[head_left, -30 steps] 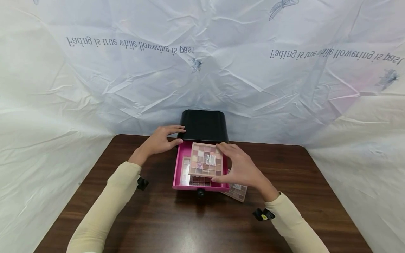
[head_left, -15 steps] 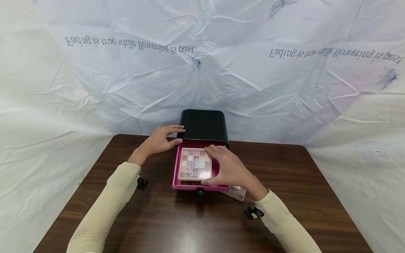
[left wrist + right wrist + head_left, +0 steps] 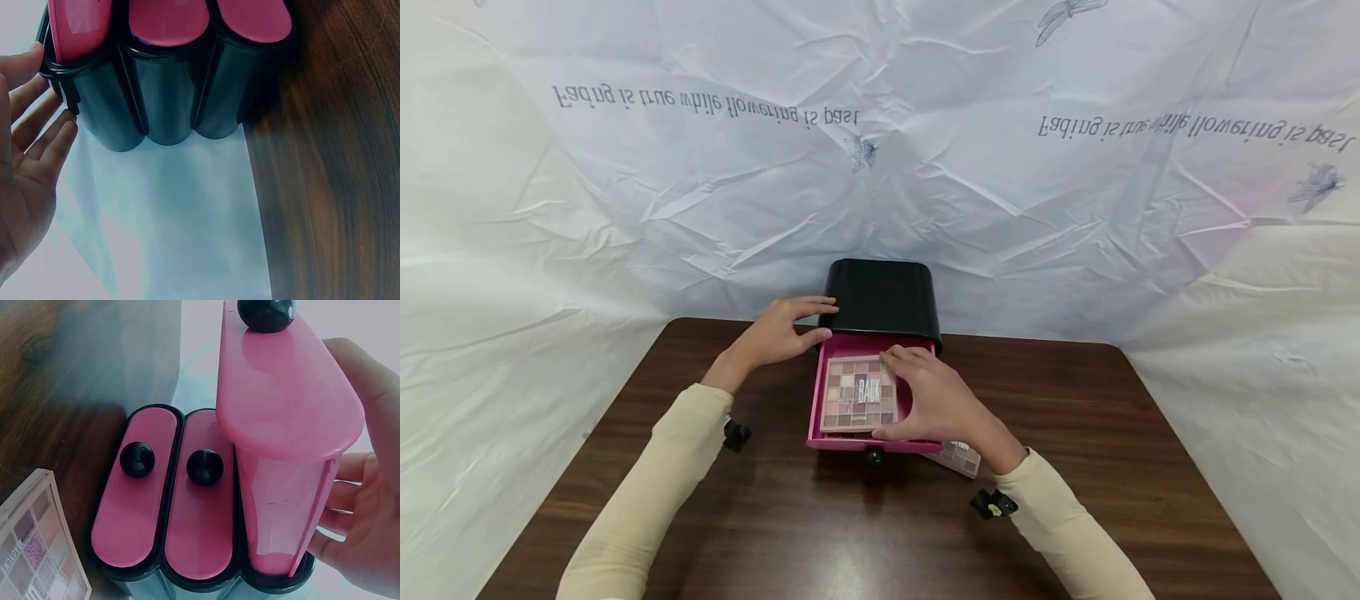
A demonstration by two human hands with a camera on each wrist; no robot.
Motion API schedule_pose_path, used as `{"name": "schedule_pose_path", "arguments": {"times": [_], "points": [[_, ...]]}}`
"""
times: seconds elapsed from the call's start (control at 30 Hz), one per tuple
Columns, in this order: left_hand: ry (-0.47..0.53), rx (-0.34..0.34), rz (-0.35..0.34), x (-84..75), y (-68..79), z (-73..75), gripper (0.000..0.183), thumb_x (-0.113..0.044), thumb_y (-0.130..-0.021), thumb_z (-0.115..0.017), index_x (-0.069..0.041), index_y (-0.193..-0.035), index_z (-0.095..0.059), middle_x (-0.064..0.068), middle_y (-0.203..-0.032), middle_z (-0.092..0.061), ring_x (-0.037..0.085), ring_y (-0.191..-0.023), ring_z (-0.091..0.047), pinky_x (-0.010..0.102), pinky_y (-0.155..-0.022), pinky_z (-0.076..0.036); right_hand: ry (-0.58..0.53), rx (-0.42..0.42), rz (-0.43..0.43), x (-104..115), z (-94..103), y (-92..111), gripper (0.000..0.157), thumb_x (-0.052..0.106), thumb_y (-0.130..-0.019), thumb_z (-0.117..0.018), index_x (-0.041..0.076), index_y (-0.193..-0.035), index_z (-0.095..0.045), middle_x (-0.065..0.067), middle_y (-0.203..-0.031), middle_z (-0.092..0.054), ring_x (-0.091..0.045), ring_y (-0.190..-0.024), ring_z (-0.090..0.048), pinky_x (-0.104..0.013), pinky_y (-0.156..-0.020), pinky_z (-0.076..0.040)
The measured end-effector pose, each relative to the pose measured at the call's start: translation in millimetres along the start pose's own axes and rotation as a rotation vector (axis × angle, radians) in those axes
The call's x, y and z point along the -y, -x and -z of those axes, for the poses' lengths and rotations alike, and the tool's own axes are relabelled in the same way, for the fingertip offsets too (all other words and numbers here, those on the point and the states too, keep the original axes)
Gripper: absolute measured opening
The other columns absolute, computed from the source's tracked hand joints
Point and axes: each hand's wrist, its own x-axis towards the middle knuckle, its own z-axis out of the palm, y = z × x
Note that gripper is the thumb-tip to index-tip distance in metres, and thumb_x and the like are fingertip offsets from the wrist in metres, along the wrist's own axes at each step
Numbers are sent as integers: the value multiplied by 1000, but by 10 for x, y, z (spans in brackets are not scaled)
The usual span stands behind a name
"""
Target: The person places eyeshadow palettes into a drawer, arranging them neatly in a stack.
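Note:
A black cabinet (image 3: pixel 880 296) stands at the table's back edge, its top pink drawer (image 3: pixel 877 444) pulled out. Beside the cabinet's left side is my left hand (image 3: pixel 778 335); in the left wrist view its thumb and nearly straight fingers touch the black casing. My right hand (image 3: pixel 943 400) reaches over the drawer's right wall and holds an eyeshadow palette (image 3: pixel 859 396) by its right side, thumb near the front edge and fingers at the far edge. The palette lies flat in the left part of the drawer, over a darker palette that is mostly hidden.
Another eyeshadow palette (image 3: pixel 40 544) lies on the table, partly under the drawer's front right corner in the head view. Two lower pink drawers (image 3: pixel 132 512) are closed, with round black knobs. White cloth (image 3: pixel 880 192) hangs behind the brown table (image 3: pixel 760 517).
My right hand has moved the palette left and down into the drawer, covering the darker one beneath. My left hand stays at the cabinet's side.

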Motion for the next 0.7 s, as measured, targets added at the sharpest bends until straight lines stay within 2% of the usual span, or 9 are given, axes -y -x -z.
{"name": "schedule_pose_path", "arguments": {"times": [0.53,0.7], "points": [[4,-7,9,10,0,-9,48,-37,-99,-69,-12,-140,-65,9,-148,-57,30,-136,-55,52,-109,-44,-30,12,-36,0,22,47,110,72,-69,-81,10,-154,-48,-10,-159,-44,-31,-144,-42,-58,-112,-40],[19,-1,7,22,4,-5,48,-37,-99,-69,-13,-140,-65,8,-148,-57,29,-136,-54,51,-109,-45,-70,-25,-19,-25,57,90,99,67,-78,-77,9,-153,-49,-7,-160,-43,-31,-146,-41,-58,-113,-39]]}}
